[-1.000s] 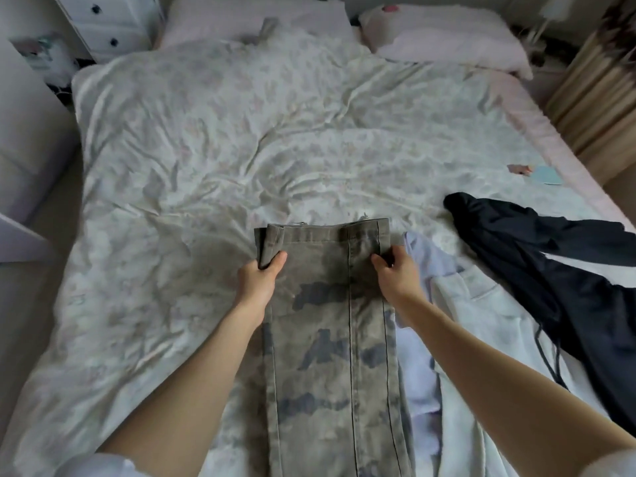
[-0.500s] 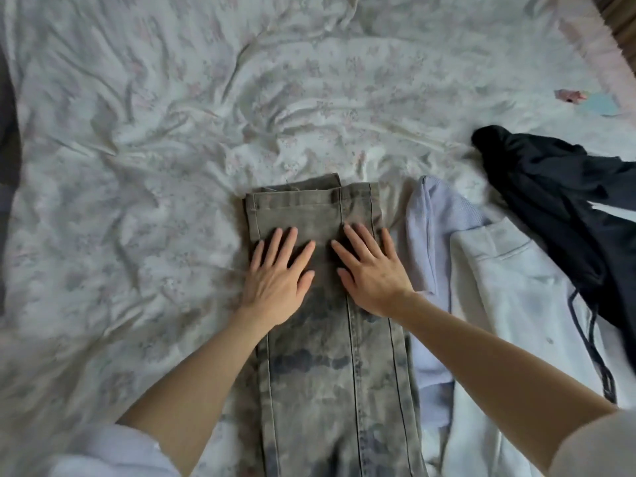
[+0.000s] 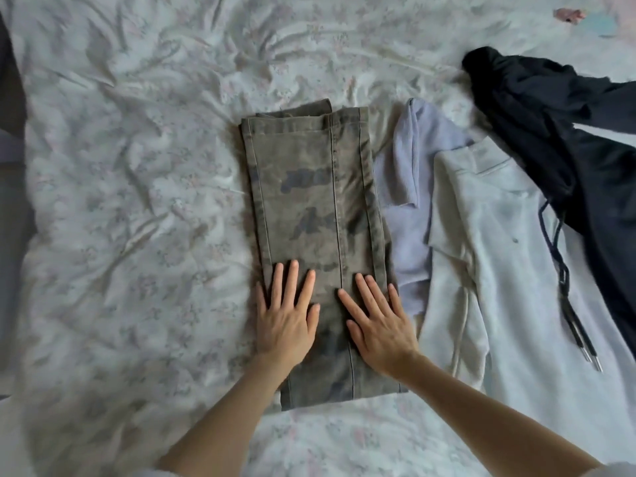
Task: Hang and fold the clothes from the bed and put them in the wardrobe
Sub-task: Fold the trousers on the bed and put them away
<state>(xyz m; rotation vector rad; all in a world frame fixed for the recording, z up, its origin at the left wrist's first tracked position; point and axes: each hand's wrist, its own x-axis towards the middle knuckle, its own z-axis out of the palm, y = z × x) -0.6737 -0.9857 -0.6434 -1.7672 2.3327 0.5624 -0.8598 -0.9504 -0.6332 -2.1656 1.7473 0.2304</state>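
Note:
Grey-green camouflage trousers (image 3: 309,187) lie folded lengthwise in a long strip on the bed (image 3: 137,201). My left hand (image 3: 287,320) lies flat on their near left part with fingers straight and spread. My right hand (image 3: 378,325) lies flat beside it on the near right part. Just right of the trousers lies a lilac garment (image 3: 409,201), partly under a pale grey-white sweatshirt (image 3: 509,270). A black hooded garment (image 3: 550,132) with a drawstring sprawls at the far right.
The flowered duvet is creased all over. A small pink and blue item (image 3: 581,18) lies near the top right corner. Something dark grey (image 3: 12,166) borders the bed on the left.
Both hands let go of the trousers' far edge, went flat, and slid down the fabric toward me. The camera tilted down and closer to the bed.

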